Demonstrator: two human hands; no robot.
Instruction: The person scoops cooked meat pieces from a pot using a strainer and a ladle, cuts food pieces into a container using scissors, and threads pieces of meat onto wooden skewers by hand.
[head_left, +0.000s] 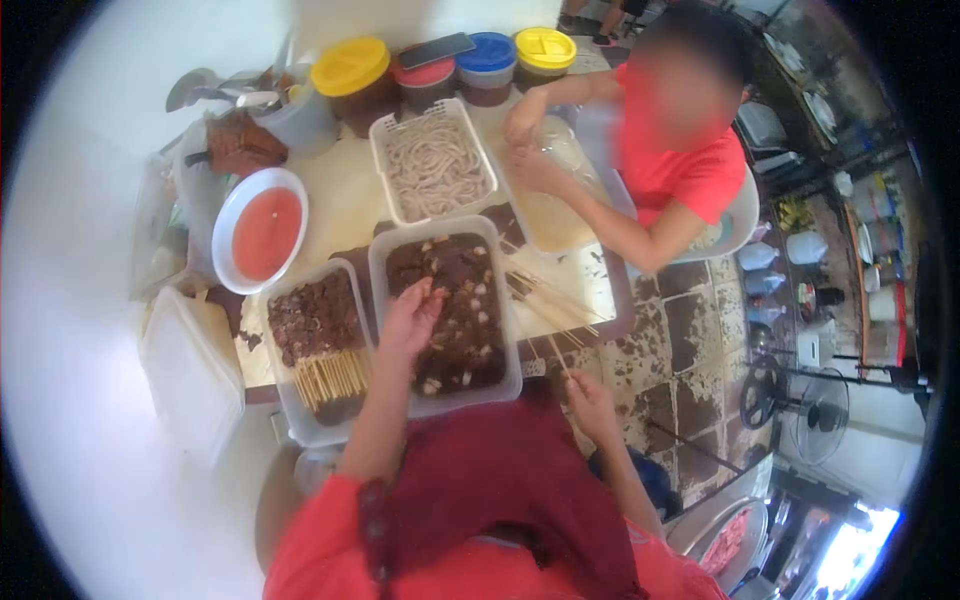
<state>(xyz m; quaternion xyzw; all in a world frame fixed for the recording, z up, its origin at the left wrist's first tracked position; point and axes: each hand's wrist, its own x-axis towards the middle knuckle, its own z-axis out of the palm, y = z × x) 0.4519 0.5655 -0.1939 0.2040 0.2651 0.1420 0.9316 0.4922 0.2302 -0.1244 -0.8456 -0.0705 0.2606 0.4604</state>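
My left hand is over the tub of dark marinated meat pieces, its fingers pinched together on something small I cannot make out. My right hand, to the right of that tub, holds a thin wooden skewer upright between its fingers. More loose skewers lie on the table beside the tub. On the left, a second tub holds skewered dark meat with the bare stick ends lined up toward me.
A white basket of pale coiled strips, a bowl of red liquid and lidded containers stand farther back. A co-worker in a red shirt sits at the right, both hands over a tray. A fan stands far right.
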